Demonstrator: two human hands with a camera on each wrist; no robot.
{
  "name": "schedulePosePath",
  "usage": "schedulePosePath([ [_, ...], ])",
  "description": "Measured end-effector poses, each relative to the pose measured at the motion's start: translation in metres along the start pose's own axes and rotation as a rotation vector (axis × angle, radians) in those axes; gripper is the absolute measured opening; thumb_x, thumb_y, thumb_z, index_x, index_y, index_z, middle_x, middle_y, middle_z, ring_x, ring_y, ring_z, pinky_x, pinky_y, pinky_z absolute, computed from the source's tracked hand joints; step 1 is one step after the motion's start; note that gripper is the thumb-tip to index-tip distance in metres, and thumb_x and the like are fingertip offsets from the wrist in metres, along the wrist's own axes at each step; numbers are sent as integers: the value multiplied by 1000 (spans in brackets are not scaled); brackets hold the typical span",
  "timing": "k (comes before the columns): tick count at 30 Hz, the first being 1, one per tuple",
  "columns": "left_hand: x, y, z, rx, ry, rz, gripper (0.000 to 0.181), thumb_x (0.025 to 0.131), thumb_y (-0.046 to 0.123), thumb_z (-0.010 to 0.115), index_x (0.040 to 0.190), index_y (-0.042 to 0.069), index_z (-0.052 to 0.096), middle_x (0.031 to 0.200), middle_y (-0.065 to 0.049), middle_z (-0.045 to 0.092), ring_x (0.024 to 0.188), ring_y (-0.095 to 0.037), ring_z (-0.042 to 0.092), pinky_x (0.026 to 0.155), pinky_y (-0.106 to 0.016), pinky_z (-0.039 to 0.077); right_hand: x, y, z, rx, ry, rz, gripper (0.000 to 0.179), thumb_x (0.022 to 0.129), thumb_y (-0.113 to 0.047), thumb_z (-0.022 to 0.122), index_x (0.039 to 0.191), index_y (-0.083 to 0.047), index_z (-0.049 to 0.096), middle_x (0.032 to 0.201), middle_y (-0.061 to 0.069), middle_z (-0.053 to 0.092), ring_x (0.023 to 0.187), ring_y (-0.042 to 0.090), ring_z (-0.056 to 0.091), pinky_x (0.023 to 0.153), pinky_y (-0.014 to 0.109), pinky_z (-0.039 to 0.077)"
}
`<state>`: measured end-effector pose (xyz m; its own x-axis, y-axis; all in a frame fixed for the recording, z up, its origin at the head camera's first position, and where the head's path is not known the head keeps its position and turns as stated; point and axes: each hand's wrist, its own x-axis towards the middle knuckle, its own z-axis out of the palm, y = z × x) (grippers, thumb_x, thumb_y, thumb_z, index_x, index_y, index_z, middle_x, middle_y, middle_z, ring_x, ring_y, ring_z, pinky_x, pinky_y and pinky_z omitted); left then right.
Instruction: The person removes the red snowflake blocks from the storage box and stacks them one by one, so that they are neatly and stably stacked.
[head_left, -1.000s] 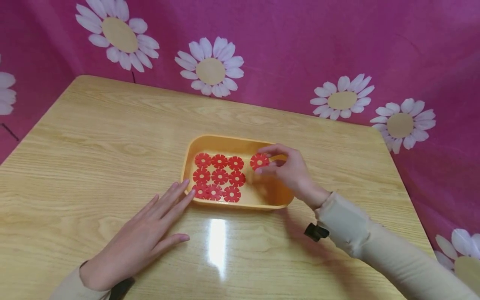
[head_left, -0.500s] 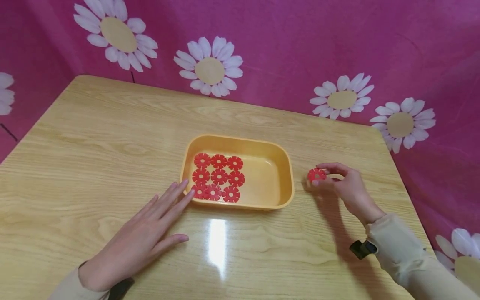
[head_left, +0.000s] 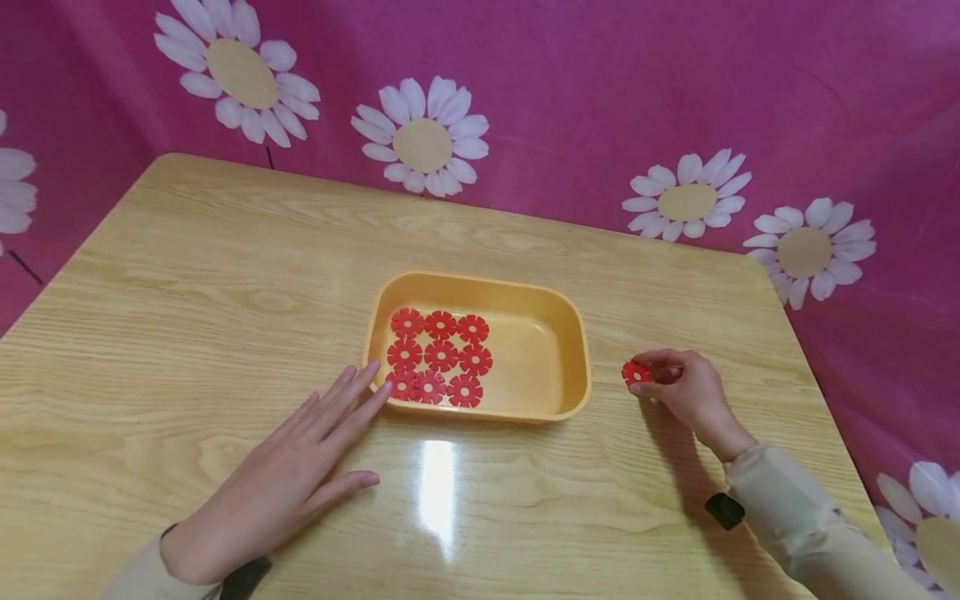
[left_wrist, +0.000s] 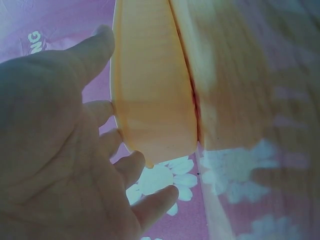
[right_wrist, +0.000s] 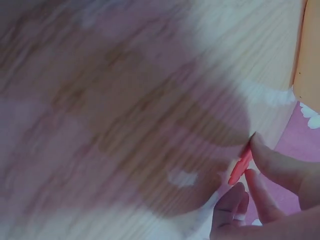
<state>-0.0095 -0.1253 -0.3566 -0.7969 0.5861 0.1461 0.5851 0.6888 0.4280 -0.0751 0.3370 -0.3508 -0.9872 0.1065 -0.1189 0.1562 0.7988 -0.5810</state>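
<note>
A yellow-orange plastic tray point(head_left: 536, 358) sits mid-table. On its left side several red notched discs point(head_left: 441, 356), each with a centre hole, lie flat in rows. My left hand point(head_left: 285, 467) stretches its straight fingers to the tray's near-left corner, where the fingertips rest on the rim. To the right of the tray, my right hand point(head_left: 693, 400) pinches one red notched disc point(head_left: 636, 375) between thumb and fingers, low over the table. In the right wrist view that disc point(right_wrist: 241, 164) appears edge-on between the fingertips. The left wrist view shows the tray's outer wall point(left_wrist: 152, 90) beside the fingers.
The wood-grain table point(head_left: 225, 275) extends around the tray, with a bright light reflection point(head_left: 437, 492) in front of it. A magenta cloth point(head_left: 555, 100) with large white daisies hangs behind the table and along its sides.
My right hand has carried the red disc out of the tray to the table on the right, then slightly nearer and lower. My left hand has stayed at the tray's corner.
</note>
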Motion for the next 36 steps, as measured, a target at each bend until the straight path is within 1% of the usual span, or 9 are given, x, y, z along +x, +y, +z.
schedulePosePath([
  [3, -1, 0, 0, -10, 2, 2, 80, 95, 40, 63, 158, 23, 18, 165, 2, 6, 149, -24, 11, 112, -54, 27, -2, -4, -2, 21, -20, 1, 46, 80, -8, 82, 120, 5, 66, 101, 22, 66, 83, 26, 60, 59, 19, 50],
  [7, -2, 0, -1, -16, 13, 10, 79, 95, 39, 64, 158, 22, 19, 165, 0, 8, 149, -25, 12, 112, -54, 27, -3, -16, -9, 142, -54, 12, 48, 86, -11, 76, 130, 4, 60, 119, 24, 60, 97, 27, 59, 70, 13, 51],
  [13, -3, -1, -2, -6, 31, 20, 79, 94, 38, 64, 158, 21, 20, 165, -1, 9, 149, -25, 13, 113, -52, 26, 0, -65, -13, 280, -82, -72, 47, 88, -13, 74, 132, -2, 60, 130, 17, 55, 105, 25, 54, 78, 13, 51],
  [16, -3, -1, -2, -6, 27, 14, 80, 95, 39, 64, 158, 22, 19, 165, 0, 8, 149, -24, 12, 113, -52, 26, 2, -94, -3, 331, -106, -116, 47, 85, -6, 76, 129, -1, 62, 123, 19, 57, 101, 24, 57, 80, 16, 52],
  [21, -3, -2, -2, -5, 22, 7, 81, 94, 39, 64, 158, 23, 18, 165, 1, 7, 149, -25, 12, 112, -53, 27, 5, -128, 31, 385, -190, -183, 44, 79, 3, 79, 121, 4, 66, 116, 23, 60, 95, 29, 60, 80, 23, 54],
  [25, -2, -2, -1, -5, 19, 9, 81, 95, 40, 64, 158, 23, 18, 165, 1, 7, 149, -24, 12, 112, -54, 28, 7, -142, 59, 363, -300, -221, 41, 77, 3, 80, 117, 2, 68, 111, 20, 64, 90, 26, 60, 75, 27, 54],
  [28, -2, -2, 0, -8, 12, 4, 80, 95, 41, 64, 158, 24, 18, 165, 2, 6, 149, -23, 11, 111, -55, 28, 8, -147, 77, 335, -369, -283, 38, 76, 4, 81, 112, 3, 71, 102, 18, 66, 83, 23, 60, 73, 28, 53],
  [32, -1, -2, 0, -19, -2, -4, 80, 95, 41, 63, 158, 25, 17, 165, 3, 5, 149, -22, 10, 111, -56, 28, 10, -148, 92, 277, -419, -322, 34, 74, 0, 84, 106, -1, 74, 90, 11, 65, 75, 17, 57, 69, 25, 50],
  [36, -1, -1, 0, -24, -13, -10, 80, 95, 42, 62, 159, 25, 16, 165, 3, 5, 149, -21, 9, 112, -54, 27, 11, -147, 97, 209, -440, -334, 31, 74, -3, 85, 104, -5, 76, 86, 6, 64, 72, 15, 55, 67, 25, 48],
])
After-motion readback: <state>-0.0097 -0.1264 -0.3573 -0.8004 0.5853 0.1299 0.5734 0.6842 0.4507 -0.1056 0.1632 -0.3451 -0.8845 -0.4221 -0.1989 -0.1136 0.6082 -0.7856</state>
